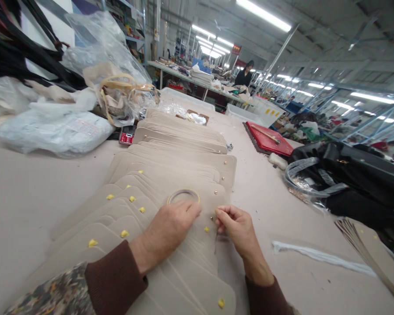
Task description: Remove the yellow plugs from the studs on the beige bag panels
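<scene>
In the head view, a long overlapping row of beige panels (184, 175) was laid on a counter (262, 205), directly beneath both hands. The panels seemed to have been fanned so that an edge of each would be exposed, with the studs (216, 192) and yellow pieces (124, 234) left uncovered. The left hand (169, 229) was set over the row, its fingers curled just beside a yellow-edged ring (184, 190), perhaps so that the panels would be steadied; whether the ring was held by that grip could not be told. The right hand (238, 225) was placed at the row's right edge, near a stud, its grip pinched thumb to forefinger, probably for fine handling; anything between the fingertips was too small to be made out.

Along the row, nine yellow pieces and at least six studs were counted; the panels were too closely overlapped for counting. To the row's right were seen one red pad (265, 142) bearing one stick (264, 132), one white strip (325, 257) and one second stack (377, 258). One person (244, 78) was seen beyond the row's far end.
</scene>
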